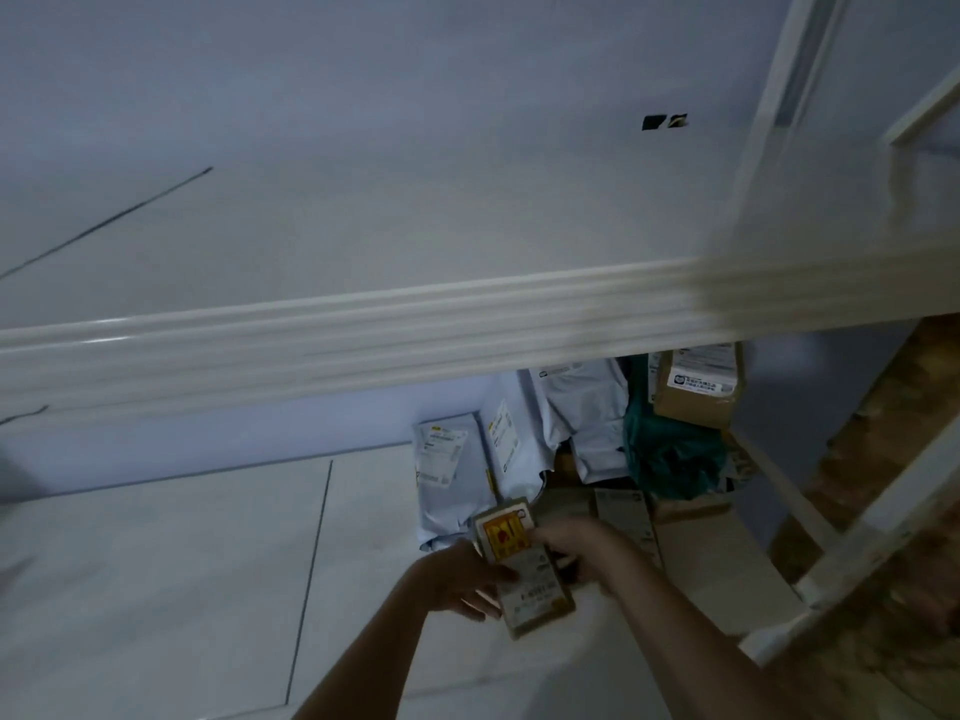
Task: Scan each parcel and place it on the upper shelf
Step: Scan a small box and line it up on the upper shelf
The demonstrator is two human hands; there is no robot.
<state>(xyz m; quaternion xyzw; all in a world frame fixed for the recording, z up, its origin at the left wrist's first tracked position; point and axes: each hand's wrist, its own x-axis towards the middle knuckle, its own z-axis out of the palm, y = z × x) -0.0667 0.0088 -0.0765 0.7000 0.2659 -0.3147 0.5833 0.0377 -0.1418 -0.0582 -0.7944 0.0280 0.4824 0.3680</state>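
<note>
Mid-pick: my left hand (pixel 457 584) and right hand (pixel 582 550) both grip the small flat parcel (pixel 524 563); next I'd say scan, then lift to the upper shelf (pixel 363 330).

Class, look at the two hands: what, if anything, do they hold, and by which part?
Both hold one small flat parcel. The left hand grips its left long edge; the right hand grips the right edge, near the yellow label.

The shelf rail (pixel 363 335) smears into blur toward the right. It cuts off the tops of the grey mailers (pixel 582 407) and the cardboard box (pixel 698 392). Label print is too small to read.
</note>
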